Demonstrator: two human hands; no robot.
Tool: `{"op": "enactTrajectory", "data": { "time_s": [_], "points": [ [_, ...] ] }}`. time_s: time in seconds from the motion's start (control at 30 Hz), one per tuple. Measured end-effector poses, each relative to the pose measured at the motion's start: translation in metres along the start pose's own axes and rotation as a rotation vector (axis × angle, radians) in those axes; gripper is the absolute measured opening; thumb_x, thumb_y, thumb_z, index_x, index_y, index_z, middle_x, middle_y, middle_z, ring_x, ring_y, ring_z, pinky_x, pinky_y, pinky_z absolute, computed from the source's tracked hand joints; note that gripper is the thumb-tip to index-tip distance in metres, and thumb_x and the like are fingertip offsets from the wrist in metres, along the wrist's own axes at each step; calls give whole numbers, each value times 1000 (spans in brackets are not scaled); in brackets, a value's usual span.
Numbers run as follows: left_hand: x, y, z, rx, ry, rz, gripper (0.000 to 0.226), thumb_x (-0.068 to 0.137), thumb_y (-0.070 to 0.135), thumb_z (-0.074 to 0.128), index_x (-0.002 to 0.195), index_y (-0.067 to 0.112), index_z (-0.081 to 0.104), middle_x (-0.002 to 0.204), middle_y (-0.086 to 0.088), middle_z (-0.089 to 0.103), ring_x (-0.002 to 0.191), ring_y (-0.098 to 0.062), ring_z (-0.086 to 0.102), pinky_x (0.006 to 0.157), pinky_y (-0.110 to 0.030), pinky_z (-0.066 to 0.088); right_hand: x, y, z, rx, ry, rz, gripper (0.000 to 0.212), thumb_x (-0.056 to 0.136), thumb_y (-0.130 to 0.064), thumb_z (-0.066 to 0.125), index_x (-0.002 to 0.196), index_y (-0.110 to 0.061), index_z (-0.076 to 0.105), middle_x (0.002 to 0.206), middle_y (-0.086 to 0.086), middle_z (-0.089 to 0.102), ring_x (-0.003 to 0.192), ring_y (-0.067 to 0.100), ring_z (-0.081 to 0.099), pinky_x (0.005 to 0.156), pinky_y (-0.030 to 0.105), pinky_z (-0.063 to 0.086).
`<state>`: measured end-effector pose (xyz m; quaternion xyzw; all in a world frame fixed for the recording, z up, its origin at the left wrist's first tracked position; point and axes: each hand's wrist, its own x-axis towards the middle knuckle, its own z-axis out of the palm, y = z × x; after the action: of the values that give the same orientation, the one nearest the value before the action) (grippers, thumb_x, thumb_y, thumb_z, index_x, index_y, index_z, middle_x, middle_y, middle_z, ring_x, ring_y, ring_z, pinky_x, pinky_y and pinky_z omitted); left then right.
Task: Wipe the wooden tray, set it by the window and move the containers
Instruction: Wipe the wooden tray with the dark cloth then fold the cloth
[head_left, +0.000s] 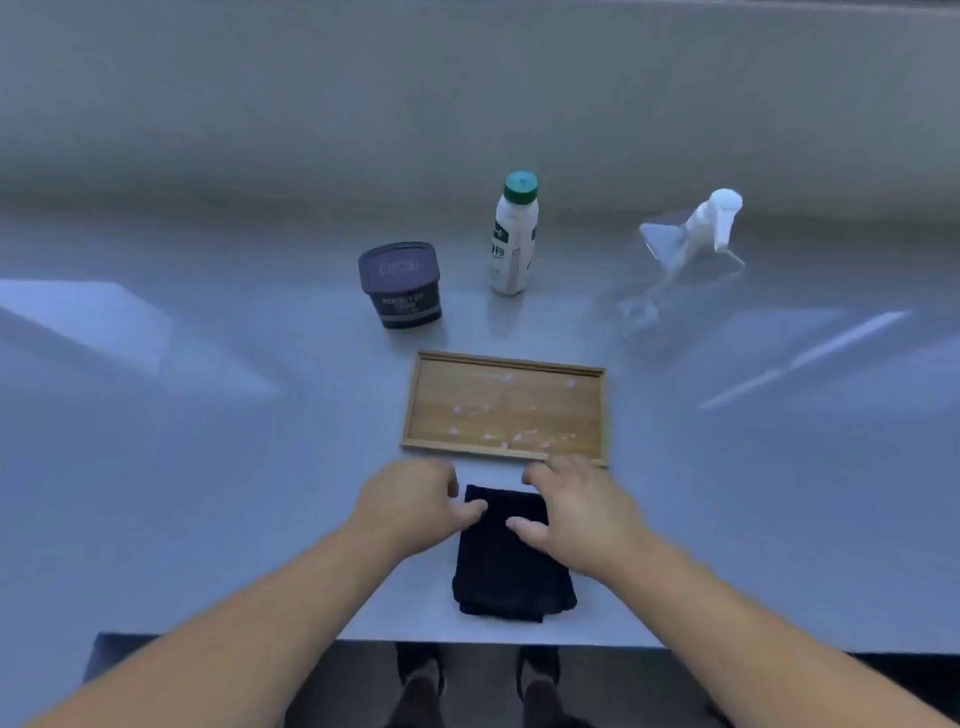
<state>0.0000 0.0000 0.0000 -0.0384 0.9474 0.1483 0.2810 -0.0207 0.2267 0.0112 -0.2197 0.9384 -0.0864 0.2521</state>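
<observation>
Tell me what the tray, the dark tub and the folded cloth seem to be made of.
Tray: light wood, likely bamboo, matte, with visible grain; pale specks dot it.
Dark tub: probably plastic, slight sheen on its lid and a printed label.
Folded cloth: soft dark fabric, matte, with limp, rounded folds; the weave is too blurred to tell.

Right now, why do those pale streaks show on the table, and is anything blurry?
Head view: the streaks are glare off the glossy table; the clear spray bottle nearly vanishes against it; the hands' fingertips look motion-smeared; the wide lens bends the edges.
</observation>
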Motion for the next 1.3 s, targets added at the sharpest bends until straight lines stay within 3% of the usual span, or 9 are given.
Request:
{"op": "enactTrajectory", "data": {
  "time_s": [0.13, 0.27, 0.43, 0.53, 0.6, 0.7, 0.93, 1.13, 1.3],
  "points": [
    [-6, 7, 35, -26, -125, 3, 39, 77, 70, 62, 75, 32, 53, 75, 12, 59, 68, -6, 56, 51, -29, 37, -8, -5, 30, -5, -52, 41, 69, 80, -72, 61, 132, -27, 50, 121, -4, 54, 111, 22, 52, 88, 36, 48],
    [-2, 14, 36, -195, -58, 97, 25, 87, 49, 61, 78, 31, 46, 79, 12, 58, 70, -6, 55, 55, -28, 40, -2, -3, 35, 80, -11, 102, 58, 84, -60, 67, 128, -27, 49, 118, -6, 58, 112, 20, 51, 90, 33, 47],
    [2, 21, 6, -339, 31, 265, 16, 92, 47, 56, 90, 38, 44, 75, 22, 58, 70, 1, 54, 54, -26, 34, 8, 6, 6, 254, 141, 96, 78, 74, -60, 71, 142, -34, 45, 136, -13, 46, 132, 14, 37, 111, 31, 38],
    [9, 22, -22, -373, 120, 306, 17, 87, 54, 56, 95, 41, 50, 85, 31, 61, 77, 5, 56, 55, -24, 38, 15, 6, -23, 506, 91, 37, 37, 78, -47, 72, 112, -44, 61, 113, -24, 66, 113, 5, 60, 93, 33, 53],
    [19, 18, -35, -383, 213, 295, 23, 83, 61, 58, 95, 41, 56, 86, 27, 64, 81, 3, 58, 60, -26, 46, 18, 3, -38, 746, 76, 73, 18, 82, -34, 71, 99, -42, 68, 94, -17, 75, 90, 5, 71, 79, 40, 60],
    [35, -1, -41, -417, 350, 170, 37, 81, 70, 61, 103, 40, 61, 99, 24, 63, 93, 0, 58, 75, -30, 50, 23, 2, -57, 927, 234, 165, 21, 85, -27, 69, 102, -39, 70, 92, -15, 77, 86, 5, 72, 75, 38, 61],
    [54, -50, -7, -256, 401, -47, 109, 76, 79, 64, 159, 17, 32, 166, -3, 33, 149, -26, 32, 119, -43, 31, 47, 19, -64, 610, 800, 350, 12, 85, -33, 62, 94, -27, 57, 94, -5, 58, 84, 20, 58, 69, 40, 50],
    [55, -61, 28, -149, 489, 49, 115, 79, 86, 49, 162, 11, 28, 169, -4, 26, 156, -23, 24, 127, -52, 12, 74, 20, -21, 373, 329, 482, 45, 87, -23, 66, 130, -20, 53, 122, 6, 53, 95, 29, 57, 69, 37, 47],
    [62, -68, 38, -81, 501, -5, 116, 80, 92, 40, 165, 16, 17, 172, -2, 15, 159, -19, 8, 126, -56, 0, 90, 24, -17, 352, 321, 549, 41, 86, -31, 64, 125, -23, 53, 109, 1, 48, 78, 29, 56, 58, 35, 41]
  ]
}}
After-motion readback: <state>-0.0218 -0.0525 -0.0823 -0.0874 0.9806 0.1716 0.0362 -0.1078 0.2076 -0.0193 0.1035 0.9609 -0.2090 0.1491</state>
